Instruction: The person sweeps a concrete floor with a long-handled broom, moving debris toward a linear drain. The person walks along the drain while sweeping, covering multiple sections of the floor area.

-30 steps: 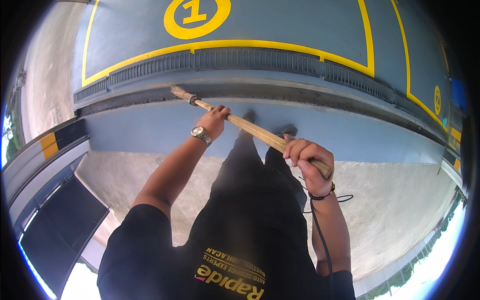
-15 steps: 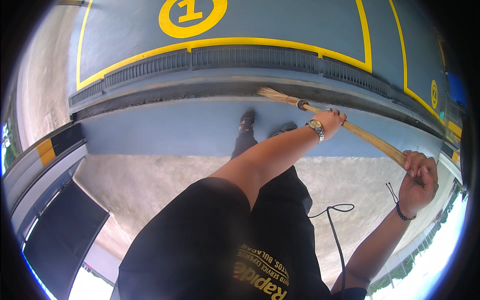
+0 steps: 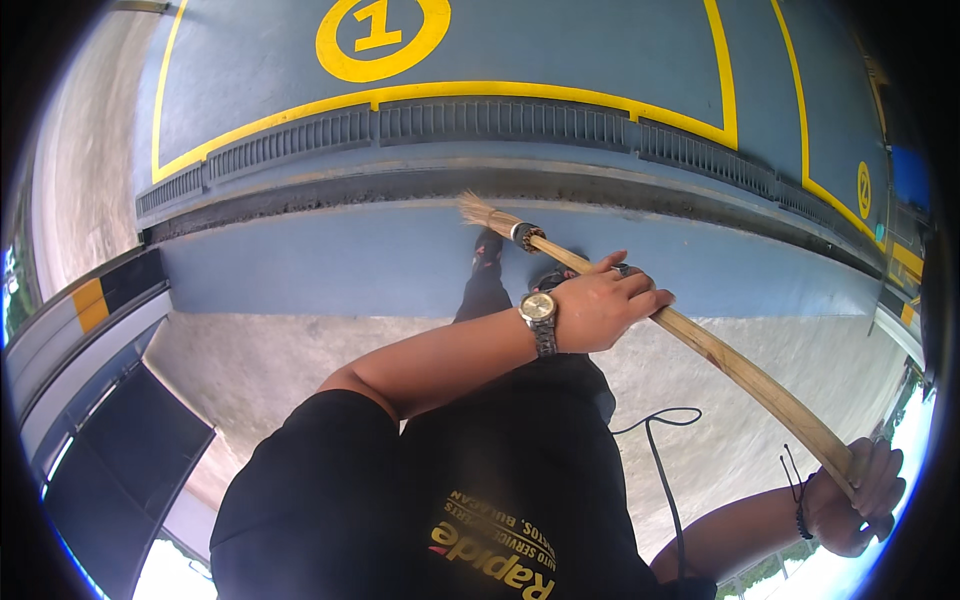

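Observation:
A stick broom (image 3: 745, 375) with a long wooden handle slants across my front, from the lower right up to the middle. My left hand (image 3: 605, 302), a metal watch on its wrist, is wrapped round the handle partway down from the ringed binding. At the handle's far end from the bristles, my right hand (image 3: 853, 500) grips it with curled fingers; a dark cord bracelet circles that wrist. The fanned bristles (image 3: 484, 213) lie over the near edge of a dark channel (image 3: 350, 188), beside my left shoe (image 3: 487, 248). Whether they touch the floor I cannot tell.
Beyond the channel runs a metal drain grating (image 3: 500, 119), then a blue-grey floor with yellow lines (image 3: 560, 91). A concrete strip (image 3: 740, 345) lies nearer me. A black-and-yellow edged barrier (image 3: 91, 306) stands at left. A black cord (image 3: 665, 480) hangs before my body.
Both hands have drawn the broom nearer my body, the right hand moving down and right. The bristles have shifted left and off the channel's middle toward its near edge.

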`<action>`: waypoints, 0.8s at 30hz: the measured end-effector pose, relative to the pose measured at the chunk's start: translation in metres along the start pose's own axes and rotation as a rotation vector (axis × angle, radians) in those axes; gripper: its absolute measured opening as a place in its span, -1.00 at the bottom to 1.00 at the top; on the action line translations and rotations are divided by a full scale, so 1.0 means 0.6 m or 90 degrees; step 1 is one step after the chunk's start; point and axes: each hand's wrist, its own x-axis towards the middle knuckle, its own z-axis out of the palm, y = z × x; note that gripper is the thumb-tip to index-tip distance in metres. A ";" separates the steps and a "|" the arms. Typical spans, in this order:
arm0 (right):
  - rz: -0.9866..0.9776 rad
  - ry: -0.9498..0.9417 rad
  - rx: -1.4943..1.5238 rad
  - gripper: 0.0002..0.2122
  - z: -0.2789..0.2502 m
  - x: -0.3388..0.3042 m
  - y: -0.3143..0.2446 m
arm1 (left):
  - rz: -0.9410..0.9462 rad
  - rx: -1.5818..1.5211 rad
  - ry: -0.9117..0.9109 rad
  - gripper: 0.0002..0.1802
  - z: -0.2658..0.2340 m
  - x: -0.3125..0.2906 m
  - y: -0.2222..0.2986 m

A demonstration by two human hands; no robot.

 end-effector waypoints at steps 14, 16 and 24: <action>0.215 -0.046 -0.135 -0.81 0.062 -0.091 0.454 | -0.452 0.175 -0.091 -0.64 -0.043 -0.233 -0.298; 0.203 -0.100 -0.190 -0.82 0.054 -0.078 0.454 | -0.435 0.143 -0.166 -0.68 -0.012 -0.210 -0.324; 0.135 -0.001 -0.534 -0.76 0.062 -0.026 0.304 | -0.291 -0.005 -0.215 -0.65 0.145 0.018 -0.257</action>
